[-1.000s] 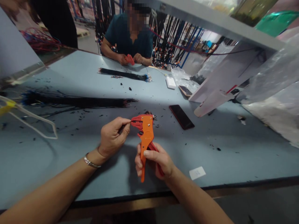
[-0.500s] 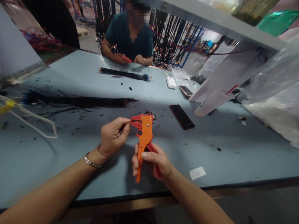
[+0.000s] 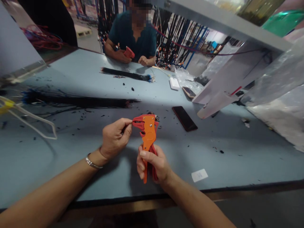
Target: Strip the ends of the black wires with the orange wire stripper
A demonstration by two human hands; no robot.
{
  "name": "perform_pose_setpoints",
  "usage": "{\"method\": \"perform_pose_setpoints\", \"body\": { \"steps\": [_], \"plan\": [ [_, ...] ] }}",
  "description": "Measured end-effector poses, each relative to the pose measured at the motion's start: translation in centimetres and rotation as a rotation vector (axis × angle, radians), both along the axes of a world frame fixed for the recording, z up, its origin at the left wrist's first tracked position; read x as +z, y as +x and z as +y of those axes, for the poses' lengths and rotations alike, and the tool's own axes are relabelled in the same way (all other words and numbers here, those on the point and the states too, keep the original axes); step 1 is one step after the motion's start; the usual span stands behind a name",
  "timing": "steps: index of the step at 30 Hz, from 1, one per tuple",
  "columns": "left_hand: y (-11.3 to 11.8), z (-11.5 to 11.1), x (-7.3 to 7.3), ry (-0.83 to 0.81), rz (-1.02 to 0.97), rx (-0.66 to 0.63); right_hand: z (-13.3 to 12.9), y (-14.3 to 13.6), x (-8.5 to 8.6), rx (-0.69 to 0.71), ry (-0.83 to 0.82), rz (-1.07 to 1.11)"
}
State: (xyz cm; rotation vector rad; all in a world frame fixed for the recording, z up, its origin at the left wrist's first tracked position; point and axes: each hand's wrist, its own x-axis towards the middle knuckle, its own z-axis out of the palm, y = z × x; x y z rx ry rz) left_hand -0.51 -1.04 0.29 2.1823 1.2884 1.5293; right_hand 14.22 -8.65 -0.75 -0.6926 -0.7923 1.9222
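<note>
My right hand [image 3: 154,163] is wrapped round the handles of an orange and red wire stripper [image 3: 149,131], held upright over the table with its red jaws pointing left. At the mouth of those jaws, my left hand [image 3: 117,136] is closed in a pinch. Between thumb and forefinger is a thin dark wire, barely showing; most of it is hidden by the hand. Beyond my left hand lies a long bundle of black wires [image 3: 83,102] with blue ends at the left. Small dark scraps [image 3: 156,118] lie behind the stripper's head.
A black phone [image 3: 184,118] and a white paper slip [image 3: 199,175] lie to the right. Across the table [image 3: 95,186], a person [image 3: 133,34] holds a red tool. Nearby are another wire bundle [image 3: 127,74], a white box [image 3: 174,83] and a shelf post [image 3: 228,82].
The stripper's handles have come closer together in my right hand, and the tool stands slightly more upright. My left hand stays at the jaws. The person opposite has turned up the red tool.
</note>
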Motion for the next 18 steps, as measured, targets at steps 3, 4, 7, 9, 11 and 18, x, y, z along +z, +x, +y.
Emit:
{"method": "perform_pose_setpoints", "body": {
  "steps": [3,4,7,9,11,18],
  "plan": [
    [0.1,0.0,0.0,-0.021,-0.007,0.015,0.2,-0.1,-0.1,-0.027,-0.010,0.013],
    [0.1,0.1,-0.1,-0.036,-0.013,0.020,0.3,-0.1,-0.1,-0.015,-0.026,0.024],
    [0.0,0.4,-0.2,-0.081,-0.041,0.046,0.5,0.4,0.1,-0.030,-0.059,0.061],
    [-0.1,0.6,-0.3,-0.103,-0.065,0.063,0.7,1.0,0.4,-0.091,-0.047,0.075],
    [-0.1,0.7,-0.3,-0.128,-0.091,0.059,0.9,1.6,0.6,-0.121,-0.035,0.075],
    [-0.1,0.7,-0.3,-0.233,-0.138,0.015,1.4,2.8,0.8,0.046,0.045,-0.039]
  ]
}}
